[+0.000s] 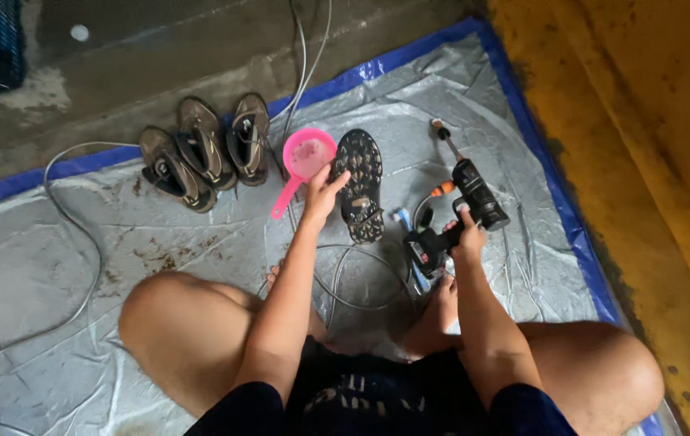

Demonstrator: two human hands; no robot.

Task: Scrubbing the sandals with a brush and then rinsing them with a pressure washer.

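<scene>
My left hand (323,191) grips a dark shoe (360,179) by its side, sole turned up so the studded tread shows. My right hand (466,235) is closed around the handle of a black spray gun (464,208) with an orange fitting and a thin nozzle pointing away from me. The gun sits just right of the shoe, above a silver tarp (159,242). A grey hose (345,278) loops on the tarp under my arms, between my bare knees.
Three brown muddy shoes (199,153) lie side by side at the tarp's far edge. A pink scoop (303,161) rests beside them. Grey cables (78,242) curl at left. A yellow wall (643,161) borders the right, concrete floor beyond the tarp's blue hem.
</scene>
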